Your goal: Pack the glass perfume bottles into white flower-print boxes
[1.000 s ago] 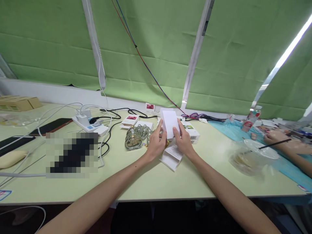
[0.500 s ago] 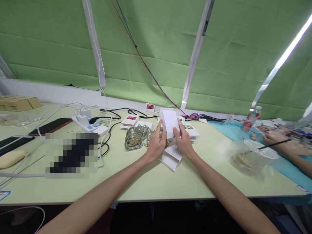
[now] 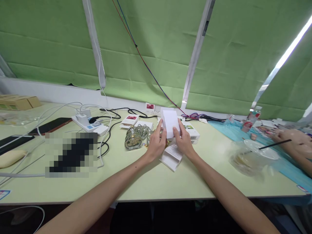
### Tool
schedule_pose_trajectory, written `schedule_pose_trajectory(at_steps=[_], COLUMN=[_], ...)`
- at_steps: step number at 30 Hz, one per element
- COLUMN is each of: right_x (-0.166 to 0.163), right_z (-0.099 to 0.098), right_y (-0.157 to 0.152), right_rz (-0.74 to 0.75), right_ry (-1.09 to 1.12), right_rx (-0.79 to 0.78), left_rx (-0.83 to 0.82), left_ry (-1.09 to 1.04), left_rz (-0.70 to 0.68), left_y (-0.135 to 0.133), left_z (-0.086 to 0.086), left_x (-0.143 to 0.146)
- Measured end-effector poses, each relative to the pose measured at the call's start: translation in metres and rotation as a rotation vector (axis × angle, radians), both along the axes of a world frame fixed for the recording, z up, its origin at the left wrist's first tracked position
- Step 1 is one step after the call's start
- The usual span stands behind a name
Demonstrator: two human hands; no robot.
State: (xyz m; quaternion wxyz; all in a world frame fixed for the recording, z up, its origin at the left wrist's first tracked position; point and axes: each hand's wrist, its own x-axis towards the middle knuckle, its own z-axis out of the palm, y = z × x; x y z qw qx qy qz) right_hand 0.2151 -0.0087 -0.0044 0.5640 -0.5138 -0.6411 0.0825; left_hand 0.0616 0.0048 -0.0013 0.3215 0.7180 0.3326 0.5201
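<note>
Between my two hands, a white cardboard box (image 3: 171,123) is held upright above the table, with a flap standing up at its back. My left hand (image 3: 157,143) grips its left side, and my right hand (image 3: 183,138) grips the right side with the thumb on the front face. Below them on the table lies another white box (image 3: 172,156) with printed text and an open end. Several glass bottles (image 3: 133,139) with gold-toned parts stand just left of my left hand; some are hidden behind it. Behind my right hand are stacked white boxes with green print (image 3: 192,131).
White boxes with red pictures (image 3: 131,119) sit behind the bottles. At left are a power strip (image 3: 84,122), cables and phones (image 3: 51,126). A lidded plastic cup with a black straw (image 3: 253,156) stands at right, near a bottle (image 3: 252,118) and another person's hand (image 3: 282,138).
My hands and the white box hold almost the same position. At far right, the other person's hand has moved slightly to the right.
</note>
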Motion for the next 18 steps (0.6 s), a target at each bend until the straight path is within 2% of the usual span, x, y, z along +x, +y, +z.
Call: schedule_pose_trajectory(at_steps=[18], right_x=[0.0001], right_z=[0.0023], right_y=[-0.0015], right_rz=[0.010], right_ry=[-0.004], right_rx=[-0.016], left_rx=[0.003], left_ry=[0.020], left_rz=[0.001], left_y=[-0.0025], left_z=[0.0017], left_x=[0.0000])
